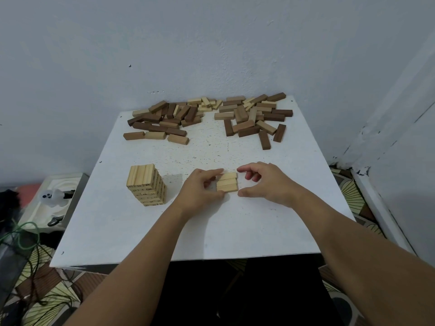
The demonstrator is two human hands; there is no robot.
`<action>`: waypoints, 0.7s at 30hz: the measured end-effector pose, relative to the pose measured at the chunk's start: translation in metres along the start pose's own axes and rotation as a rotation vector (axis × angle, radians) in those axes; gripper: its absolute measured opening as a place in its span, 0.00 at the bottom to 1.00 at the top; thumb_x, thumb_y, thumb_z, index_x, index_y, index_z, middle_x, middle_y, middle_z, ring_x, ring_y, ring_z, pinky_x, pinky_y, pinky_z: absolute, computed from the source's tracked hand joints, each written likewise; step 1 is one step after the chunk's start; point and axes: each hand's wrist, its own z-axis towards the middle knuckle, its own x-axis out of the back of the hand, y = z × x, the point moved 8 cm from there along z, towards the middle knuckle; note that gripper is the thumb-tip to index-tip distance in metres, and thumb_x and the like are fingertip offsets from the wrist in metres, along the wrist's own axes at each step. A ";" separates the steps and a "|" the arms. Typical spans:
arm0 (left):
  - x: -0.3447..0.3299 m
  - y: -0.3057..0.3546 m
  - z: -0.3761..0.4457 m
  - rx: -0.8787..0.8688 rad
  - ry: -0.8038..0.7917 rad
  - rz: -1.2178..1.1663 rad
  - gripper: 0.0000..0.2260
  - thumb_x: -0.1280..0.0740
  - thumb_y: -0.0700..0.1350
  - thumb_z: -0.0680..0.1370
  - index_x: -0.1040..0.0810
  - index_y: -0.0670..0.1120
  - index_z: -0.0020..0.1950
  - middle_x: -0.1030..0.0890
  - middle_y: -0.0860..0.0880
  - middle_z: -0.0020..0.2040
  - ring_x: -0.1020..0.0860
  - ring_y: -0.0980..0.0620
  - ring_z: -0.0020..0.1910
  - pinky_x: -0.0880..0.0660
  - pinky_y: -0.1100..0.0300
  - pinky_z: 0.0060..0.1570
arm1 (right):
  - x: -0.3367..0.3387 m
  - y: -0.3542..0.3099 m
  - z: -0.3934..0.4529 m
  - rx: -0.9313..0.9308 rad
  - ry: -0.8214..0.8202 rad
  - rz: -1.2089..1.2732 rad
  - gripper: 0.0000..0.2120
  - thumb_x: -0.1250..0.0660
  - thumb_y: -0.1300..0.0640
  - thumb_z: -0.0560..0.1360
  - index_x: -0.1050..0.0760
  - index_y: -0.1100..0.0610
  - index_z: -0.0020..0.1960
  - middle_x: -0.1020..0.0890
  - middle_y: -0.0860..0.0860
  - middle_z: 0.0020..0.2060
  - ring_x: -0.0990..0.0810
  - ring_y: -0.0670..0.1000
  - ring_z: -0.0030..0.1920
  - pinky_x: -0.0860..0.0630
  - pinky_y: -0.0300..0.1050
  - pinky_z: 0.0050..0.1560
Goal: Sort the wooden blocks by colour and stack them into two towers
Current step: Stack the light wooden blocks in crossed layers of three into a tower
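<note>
**Two hands at a row of three light blocks**

Head view. A white table (235,231) fills the centre. At its 12 o'clock edge lie two loose heaps of mixed dark and light wooden blocks: the left heap (162,120) toward 11 o'clock, the right heap (253,117) toward 1 o'clock, well apart from the hands. A light-block tower (147,184) stands upright at 9 o'clock of the table centre. Just beside it, toward 3 o'clock, three light blocks (227,182) lie flat, side by side and touching. The left hand (200,191) pinches their left ends between curled forefinger and thumb. The right hand (263,182) is cupped at their right ends, forefinger and thumb curled narrowly; whether it touches them cannot be told.
</note>
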 end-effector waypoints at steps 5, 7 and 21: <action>0.010 -0.014 -0.018 0.005 0.144 -0.112 0.30 0.19 0.47 0.69 0.23 0.59 0.69 0.23 0.60 0.58 0.24 0.66 0.57 0.26 0.69 0.60 | 0.001 -0.002 -0.001 -0.013 0.010 0.002 0.26 0.17 0.47 0.66 0.20 0.44 0.61 0.21 0.45 0.49 0.24 0.49 0.53 0.22 0.46 0.56; 0.011 -0.015 -0.021 -0.003 0.196 -0.060 0.21 0.18 0.50 0.69 0.17 0.56 0.61 0.23 0.60 0.56 0.25 0.68 0.56 0.26 0.71 0.57 | 0.001 -0.004 -0.002 -0.008 0.012 -0.001 0.25 0.17 0.47 0.66 0.19 0.44 0.61 0.21 0.45 0.49 0.24 0.49 0.53 0.22 0.44 0.54; 0.011 -0.020 -0.017 0.023 0.210 -0.142 0.14 0.17 0.50 0.69 0.12 0.55 0.53 0.21 0.58 0.55 0.23 0.64 0.57 0.26 0.63 0.62 | 0.001 -0.011 -0.004 0.010 0.023 0.000 0.20 0.18 0.46 0.67 0.16 0.41 0.58 0.21 0.46 0.47 0.25 0.46 0.47 0.29 0.53 0.65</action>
